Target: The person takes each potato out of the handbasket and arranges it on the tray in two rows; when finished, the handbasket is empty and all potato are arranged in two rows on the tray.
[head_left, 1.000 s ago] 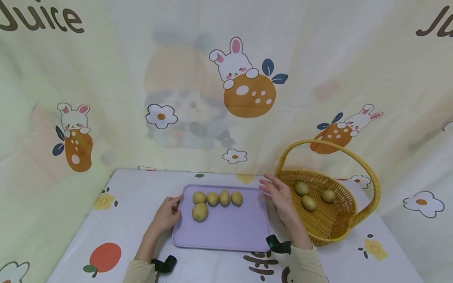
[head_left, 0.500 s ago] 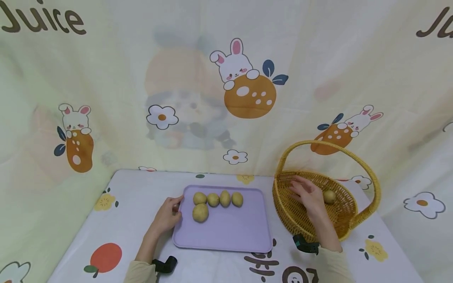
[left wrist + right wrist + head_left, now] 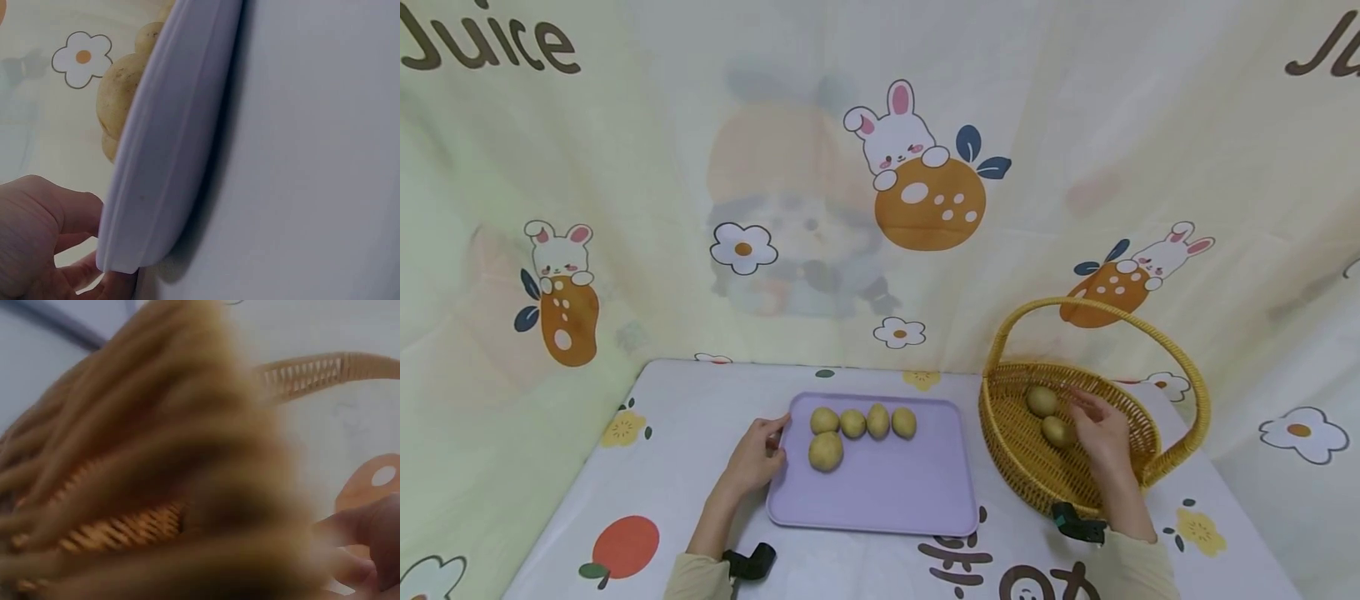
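A lilac tray (image 3: 880,500) lies flat on the table with several potatoes (image 3: 826,451) on it: a row along the back and one in front of the row's left end. My left hand (image 3: 757,456) grips the tray's left edge; in the left wrist view the thumb is at the rim and the other fingers (image 3: 81,272) reach below it. My right hand (image 3: 1103,429) is inside the wicker basket (image 3: 1033,475), right of two potatoes (image 3: 1042,402). Whatever its fingers touch is hidden behind the hand, and the basket's blurred rim fills most of the right wrist view.
The basket's tall handle (image 3: 1183,358) arches over it, close to the right forearm. Behind the table hangs a printed curtain (image 3: 805,150). The patterned tablecloth (image 3: 700,417) shows on both sides of the tray.
My right hand has moved right from beside the tray into the basket, passing over the two left potatoes to where the third one lay, which it now covers. My left hand stays at the tray.
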Available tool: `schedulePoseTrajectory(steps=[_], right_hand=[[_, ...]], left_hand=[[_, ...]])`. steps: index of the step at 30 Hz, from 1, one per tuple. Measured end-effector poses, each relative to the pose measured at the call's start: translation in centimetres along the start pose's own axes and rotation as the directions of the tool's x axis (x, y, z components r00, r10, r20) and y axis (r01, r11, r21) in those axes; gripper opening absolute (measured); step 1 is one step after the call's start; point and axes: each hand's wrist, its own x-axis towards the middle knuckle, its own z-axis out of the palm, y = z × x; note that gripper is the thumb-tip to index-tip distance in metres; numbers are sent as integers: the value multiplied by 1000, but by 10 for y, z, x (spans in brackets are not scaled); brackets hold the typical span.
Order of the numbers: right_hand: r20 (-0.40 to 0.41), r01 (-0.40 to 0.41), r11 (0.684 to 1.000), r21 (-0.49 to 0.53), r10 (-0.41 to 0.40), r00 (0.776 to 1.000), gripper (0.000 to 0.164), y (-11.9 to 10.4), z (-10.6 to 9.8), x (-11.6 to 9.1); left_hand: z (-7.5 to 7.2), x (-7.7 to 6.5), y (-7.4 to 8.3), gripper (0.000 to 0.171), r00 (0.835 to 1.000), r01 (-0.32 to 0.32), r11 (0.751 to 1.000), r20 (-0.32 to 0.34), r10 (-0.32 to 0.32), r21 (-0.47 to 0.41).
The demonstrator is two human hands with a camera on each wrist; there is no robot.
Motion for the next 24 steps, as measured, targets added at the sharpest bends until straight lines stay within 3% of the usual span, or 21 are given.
schedulePoseTrajectory(steps=[8,24], right_hand=[[157,-18,997,-77,30,987,54,19,0,2],[174,-10,993,-119,31,984,54,23,3,10]], left_hand=[[2,0,-3,58,1000,-3,1000,-1,3,5],[1,-1,-2,58,1000,2,1000,-3,-2,11]])
